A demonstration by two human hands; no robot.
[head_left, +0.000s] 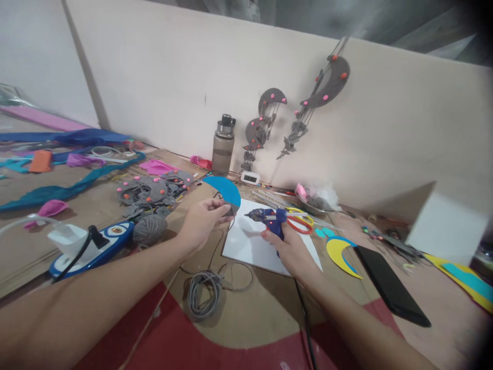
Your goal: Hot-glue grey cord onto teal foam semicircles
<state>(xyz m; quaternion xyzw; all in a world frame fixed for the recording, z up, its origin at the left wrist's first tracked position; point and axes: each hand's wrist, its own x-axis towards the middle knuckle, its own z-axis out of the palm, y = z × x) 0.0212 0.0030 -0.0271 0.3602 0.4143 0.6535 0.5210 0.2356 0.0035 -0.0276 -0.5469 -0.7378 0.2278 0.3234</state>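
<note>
My left hand [210, 218] is closed, its fingertips pinching the lower end of a blue felt crescent [227, 189]. A thin grey cord runs down from those fingers toward a coil of grey cord [204, 294] on the cardboard. My right hand [289, 245] is wrapped round a dark blue glue gun [274, 222]; a small red light glows on its body. The nozzle points left toward the crescent, with a gap between them. Below both lies a white sheet [246, 241]. Behind the gun are scissors with red and yellow handles [302, 222].
A blue power strip [92, 252] and a grey yarn ball [150, 229] sit at left, near grey felt pieces [142, 190]. A water bottle [223, 149] stands by the wall. Right are a yellow-and-blue crescent [341, 257] and a black phone [389, 282]. The gun's cord [304, 313] trails forward.
</note>
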